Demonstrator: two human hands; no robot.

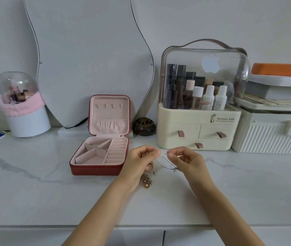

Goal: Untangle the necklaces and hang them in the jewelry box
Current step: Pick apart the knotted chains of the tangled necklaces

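Two hands are working above the near counter: the left hand is gripping the gold necklace, the right hand is pinching the silver chain sagging between them, left-to-right, the jewelry box lying open left.

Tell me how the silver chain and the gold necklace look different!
The silver chain is thin and fine; the gold necklace is chunky, with beads. The silver chain is stretched between the left hand and right hand, pinched by the fingers of both; the gold necklace dangles from the left hand alone, its lower end bunched on the table. Both are outside the open red jewelry box.
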